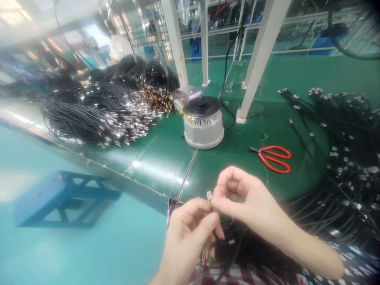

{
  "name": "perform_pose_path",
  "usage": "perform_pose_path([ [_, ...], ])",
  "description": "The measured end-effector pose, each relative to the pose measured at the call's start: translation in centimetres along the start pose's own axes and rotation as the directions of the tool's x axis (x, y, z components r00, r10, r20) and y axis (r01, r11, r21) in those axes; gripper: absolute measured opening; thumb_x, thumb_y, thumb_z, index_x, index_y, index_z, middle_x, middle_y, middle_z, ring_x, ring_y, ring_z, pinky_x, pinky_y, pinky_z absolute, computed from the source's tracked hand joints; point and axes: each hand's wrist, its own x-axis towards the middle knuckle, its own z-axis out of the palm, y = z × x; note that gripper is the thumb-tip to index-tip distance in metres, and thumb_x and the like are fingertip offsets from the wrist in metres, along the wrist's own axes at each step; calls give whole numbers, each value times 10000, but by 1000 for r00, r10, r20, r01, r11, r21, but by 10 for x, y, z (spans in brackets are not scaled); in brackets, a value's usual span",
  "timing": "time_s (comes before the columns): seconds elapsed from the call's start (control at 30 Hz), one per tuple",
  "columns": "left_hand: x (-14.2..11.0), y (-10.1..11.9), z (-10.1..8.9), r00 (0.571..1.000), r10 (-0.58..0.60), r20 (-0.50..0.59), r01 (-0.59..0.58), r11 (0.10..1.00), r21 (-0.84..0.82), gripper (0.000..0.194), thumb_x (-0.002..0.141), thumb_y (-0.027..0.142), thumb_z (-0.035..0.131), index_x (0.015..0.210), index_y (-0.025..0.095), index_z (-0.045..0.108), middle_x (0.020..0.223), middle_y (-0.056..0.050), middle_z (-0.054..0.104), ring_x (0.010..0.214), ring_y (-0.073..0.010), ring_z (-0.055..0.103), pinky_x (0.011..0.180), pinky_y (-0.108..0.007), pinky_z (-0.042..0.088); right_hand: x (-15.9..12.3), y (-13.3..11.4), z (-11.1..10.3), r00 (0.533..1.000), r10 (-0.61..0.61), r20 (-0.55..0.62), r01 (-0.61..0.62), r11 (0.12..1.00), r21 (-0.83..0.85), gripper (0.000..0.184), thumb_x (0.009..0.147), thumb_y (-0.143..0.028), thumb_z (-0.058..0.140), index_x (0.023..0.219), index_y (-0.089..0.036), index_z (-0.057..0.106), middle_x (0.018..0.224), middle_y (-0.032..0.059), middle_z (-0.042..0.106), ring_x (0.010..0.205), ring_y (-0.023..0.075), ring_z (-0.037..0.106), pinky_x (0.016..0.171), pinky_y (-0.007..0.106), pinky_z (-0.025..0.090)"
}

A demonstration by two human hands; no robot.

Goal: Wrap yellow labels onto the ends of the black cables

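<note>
My left hand (190,225) is closed round a thin dark cable, whose metal plug (209,195) sticks up past the fingertips. My right hand (245,196) pinches at the side of that plug, thumb and forefinger together; the fingers hide exactly what they grip. Below my left palm, more connector ends (204,255) show, one with an orange inside. Black cables with silver ends (350,170) lie heaped along my right side and across my lap. Red-handled scissors (274,158) rest on the green tabletop (151,158) beyond my right hand.
A grey round device with a black top (204,126) stands ahead. Bundles of black cables (103,111) with silver and brass-coloured ends lie at the left. White frame posts (261,55) rise from the table. A blue stool (59,202) is on the floor at the left.
</note>
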Motion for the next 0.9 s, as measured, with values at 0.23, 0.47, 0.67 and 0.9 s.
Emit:
perform_pose_path([
  [0.23, 2, 4, 1, 999, 45, 10, -45, 998, 39, 382, 893, 434, 579, 640, 147, 588, 527, -18, 618, 363, -77, 518, 367, -163, 357, -2, -4, 2, 999, -37, -28, 35, 999, -42, 239, 716, -75, 653, 755, -226, 472, 667, -53, 625, 665, 137, 571, 690, 301, 427],
  [0.47, 5, 1, -3, 999, -21, -38, 18, 997, -80, 240, 734, 271, 783, 745, 176, 562, 577, 14, 645, 412, -71, 508, 364, -150, 421, -8, -8, 2, 993, -70, -90, 62, 994, -90, 221, 716, -113, 698, 771, -225, 516, 699, -41, 676, 719, 159, 627, 707, 309, 449],
  [0.67, 9, -2, -5, 996, 3, -93, -14, 993, -113, 211, 781, 261, 735, 719, 151, 566, 616, 2, 656, 379, -46, 489, 362, -144, 391, -7, 0, -1, 1000, -7, -15, 7, 1000, 20, 213, 844, -248, 650, 1020, -232, 532, 978, 40, 757, 895, 203, 692, 788, 352, 476],
  [0.9, 8, 0, -4, 994, 14, -110, -28, 991, -130, 202, 780, 246, 734, 718, 162, 560, 600, 16, 645, 383, -63, 501, 364, -162, 410, -5, 1, 1, 998, -47, -51, 48, 999, 16, 306, 753, -244, 734, 973, -234, 522, 1022, 36, 738, 955, 220, 668, 819, 366, 463],
])
